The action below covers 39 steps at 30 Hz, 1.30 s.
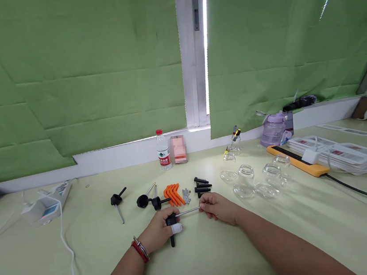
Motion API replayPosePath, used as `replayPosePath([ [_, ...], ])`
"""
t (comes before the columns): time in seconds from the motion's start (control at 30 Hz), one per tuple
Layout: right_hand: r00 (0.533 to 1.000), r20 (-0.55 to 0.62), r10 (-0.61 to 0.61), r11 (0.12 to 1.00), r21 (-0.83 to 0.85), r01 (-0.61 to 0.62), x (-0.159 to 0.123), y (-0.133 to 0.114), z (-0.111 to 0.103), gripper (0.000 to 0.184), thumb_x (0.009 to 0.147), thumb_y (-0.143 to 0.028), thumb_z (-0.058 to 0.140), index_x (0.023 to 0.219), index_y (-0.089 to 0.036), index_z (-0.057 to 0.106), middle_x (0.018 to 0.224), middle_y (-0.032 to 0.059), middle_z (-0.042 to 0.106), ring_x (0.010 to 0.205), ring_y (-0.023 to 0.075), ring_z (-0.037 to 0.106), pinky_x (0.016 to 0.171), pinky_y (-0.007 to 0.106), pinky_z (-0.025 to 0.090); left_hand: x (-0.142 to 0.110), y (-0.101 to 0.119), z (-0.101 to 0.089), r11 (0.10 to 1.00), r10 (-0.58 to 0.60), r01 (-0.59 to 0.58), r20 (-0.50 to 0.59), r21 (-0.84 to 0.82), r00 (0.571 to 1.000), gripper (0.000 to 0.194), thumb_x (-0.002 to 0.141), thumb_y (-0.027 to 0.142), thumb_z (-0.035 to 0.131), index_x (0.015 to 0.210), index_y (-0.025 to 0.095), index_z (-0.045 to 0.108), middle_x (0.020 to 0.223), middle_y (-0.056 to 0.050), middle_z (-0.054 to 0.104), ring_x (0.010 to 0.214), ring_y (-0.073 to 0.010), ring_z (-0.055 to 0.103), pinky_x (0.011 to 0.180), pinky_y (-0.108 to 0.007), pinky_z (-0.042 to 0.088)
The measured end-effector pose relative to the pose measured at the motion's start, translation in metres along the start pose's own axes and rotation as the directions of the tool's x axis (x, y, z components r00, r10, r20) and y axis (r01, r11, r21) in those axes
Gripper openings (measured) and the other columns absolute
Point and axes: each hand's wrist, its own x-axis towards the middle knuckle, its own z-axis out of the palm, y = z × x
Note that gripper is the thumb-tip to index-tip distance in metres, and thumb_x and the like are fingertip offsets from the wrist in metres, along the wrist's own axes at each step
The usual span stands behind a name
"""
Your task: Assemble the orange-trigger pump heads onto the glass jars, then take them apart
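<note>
My left hand [159,229] grips a black cap-like part [171,219] with a black handle that points toward me. One finger of this hand has a white wrapping. A thin metal rod [188,211] runs from the part to the right. At its far end, the fingertips of my right hand [216,208] are closed on the rod. Beyond my hands lie similar black parts [157,203], one more black cap with a rod [116,199] farther left, orange bent pieces [173,195], small metal pins [186,195] and black ribbed pieces [203,186].
Clear glass jars [245,172] stand at right, with screwdrivers [236,134] in a jar behind. A water bottle [163,151] and pink box [178,149] are by the wall. An orange power strip [296,160], papers [339,154], purple jug [273,130] and white power strip [48,205] flank the table.
</note>
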Motion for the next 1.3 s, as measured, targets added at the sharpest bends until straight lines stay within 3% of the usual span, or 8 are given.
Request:
replayPosePath([
  [0.37,1.0,-0.01,0.011,1.0,-0.009,-0.011,0.0003,-0.0018,0.0014,0.038,0.083,-0.051,0.042,0.074,-0.016,0.055,0.052,-0.0031,0.047,0.046,0.007,0.037,0.045,0.019,0.032,0.001,-0.0024,-0.0007,0.999,0.018,-0.018,0.008,-0.031,1.0,0.015,0.073,0.028,0.058,0.083,0.018,0.054,0.078,0.002,0.05,0.069,-0.0122,0.043,0.063,-0.023,0.036],
  [0.6,0.998,0.027,-0.054,0.997,0.061,0.052,0.0001,-0.0001,-0.0006,0.02,0.077,-0.036,0.055,0.086,-0.019,0.049,0.081,0.0004,0.057,0.054,0.0063,0.046,0.044,0.017,0.033,0.0008,-0.0031,0.0,0.999,0.015,-0.014,0.011,-0.041,1.0,0.014,0.073,0.026,0.059,0.083,0.018,0.053,0.076,0.003,0.049,0.068,-0.0114,0.041,0.062,-0.022,0.034],
  [0.73,0.999,0.028,-0.046,0.999,0.029,0.045,0.0001,0.0017,-0.001,0.015,0.079,-0.033,0.052,0.082,-0.019,0.049,0.076,0.0003,0.057,0.054,0.0065,0.045,0.045,0.017,0.033,0.0012,-0.0021,0.0003,0.999,0.021,-0.021,0.009,-0.031,1.0,0.014,0.073,0.026,0.059,0.083,0.018,0.054,0.076,0.003,0.049,0.068,-0.0114,0.041,0.062,-0.022,0.034],
  [0.97,1.0,0.016,-0.022,1.0,-0.001,0.022,0.0017,0.0016,0.0009,0.026,0.083,-0.042,0.047,0.075,-0.017,0.051,0.059,-0.0017,0.051,0.05,0.0068,0.04,0.045,0.018,0.032,0.0009,-0.0031,-0.0003,0.999,0.018,-0.018,0.013,-0.039,1.0,0.014,0.072,0.026,0.059,0.082,0.018,0.053,0.075,0.003,0.048,0.067,-0.0112,0.041,0.062,-0.022,0.034],
  [1.3,1.0,-0.008,-0.008,1.0,-0.017,0.008,0.0012,-0.0017,0.0012,0.03,0.084,-0.045,0.044,0.077,-0.017,0.052,0.056,-0.0029,0.05,0.045,0.0061,0.037,0.043,0.018,0.031,0.0013,-0.0018,-0.0009,0.999,0.023,-0.022,0.015,-0.033,1.0,0.014,0.072,0.026,0.059,0.082,0.017,0.053,0.075,0.003,0.048,0.068,-0.0114,0.041,0.062,-0.022,0.034],
])
